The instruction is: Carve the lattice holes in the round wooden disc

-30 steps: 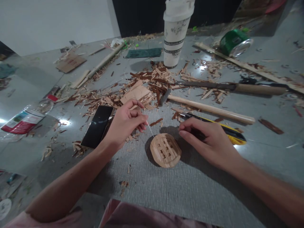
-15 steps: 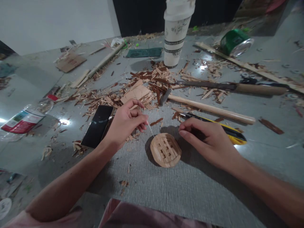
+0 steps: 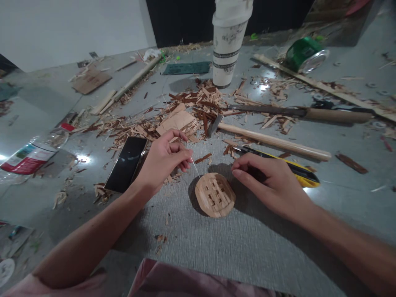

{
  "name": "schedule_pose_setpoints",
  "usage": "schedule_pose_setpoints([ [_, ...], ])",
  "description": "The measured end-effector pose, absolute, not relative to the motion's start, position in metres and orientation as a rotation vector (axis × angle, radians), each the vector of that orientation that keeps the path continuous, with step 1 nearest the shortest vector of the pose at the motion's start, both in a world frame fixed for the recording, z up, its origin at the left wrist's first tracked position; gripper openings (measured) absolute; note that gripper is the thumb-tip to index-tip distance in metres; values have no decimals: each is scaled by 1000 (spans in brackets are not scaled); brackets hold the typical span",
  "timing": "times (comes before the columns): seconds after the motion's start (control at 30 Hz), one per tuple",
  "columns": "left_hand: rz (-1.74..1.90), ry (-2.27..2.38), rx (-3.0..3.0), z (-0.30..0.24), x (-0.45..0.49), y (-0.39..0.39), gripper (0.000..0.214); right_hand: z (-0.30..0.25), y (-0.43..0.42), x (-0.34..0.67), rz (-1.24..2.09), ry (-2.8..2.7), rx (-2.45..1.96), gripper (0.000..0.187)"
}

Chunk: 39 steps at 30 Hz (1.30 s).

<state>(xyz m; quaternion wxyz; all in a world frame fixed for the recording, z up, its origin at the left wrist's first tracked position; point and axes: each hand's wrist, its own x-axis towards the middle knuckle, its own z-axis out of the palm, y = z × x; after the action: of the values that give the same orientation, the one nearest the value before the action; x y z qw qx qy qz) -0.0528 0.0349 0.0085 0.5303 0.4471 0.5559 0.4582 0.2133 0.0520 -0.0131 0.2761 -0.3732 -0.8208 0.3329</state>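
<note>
Pale-wood, round notched disc (image 3: 215, 196) lay between our left hand (image 3: 168, 156), pinching a thin white strand (image 3: 195, 166), and curled right hand (image 3: 269, 181) (its grip we couldn't tell); likely light, stiff, best held by the rim.

Woodworking space strewn with shavings (image 3: 211, 98)

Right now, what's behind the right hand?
A yellow-and-black utility knife; both its ends show beyond the right hand. Part of its middle is covered, so I can't tell whether they touch.
</note>
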Motion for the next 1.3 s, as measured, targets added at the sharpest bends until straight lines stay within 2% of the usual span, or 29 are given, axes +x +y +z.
schedule_pose_setpoints([
  [0.13,1089,1339,1061,9,-52,35,30,-12,52,214,922,-2213,-979,13],
  [0.17,1089,1339,1060,9,-52,35,30,-12,52,214,912,-2238,-941,25],
  [0.3,1094,1332,1068,8,-52,35,28,-12,45,211,817,-2486,-731,105],
  [0.4,1091,1331,1075,8,-53,35,28,-13,38,208,798,-2641,-673,129],
  [0.73,1093,1322,1061,10,-51,34,28,-21,41,211,842,-2481,-784,136],
  [1.07,1194,1288,924,17,-49,32,34,-8,33,213,767,-2093,-762,125],
  [1.3,1200,1297,975,16,-49,32,33,-11,33,214,824,-2101,-796,130],
])
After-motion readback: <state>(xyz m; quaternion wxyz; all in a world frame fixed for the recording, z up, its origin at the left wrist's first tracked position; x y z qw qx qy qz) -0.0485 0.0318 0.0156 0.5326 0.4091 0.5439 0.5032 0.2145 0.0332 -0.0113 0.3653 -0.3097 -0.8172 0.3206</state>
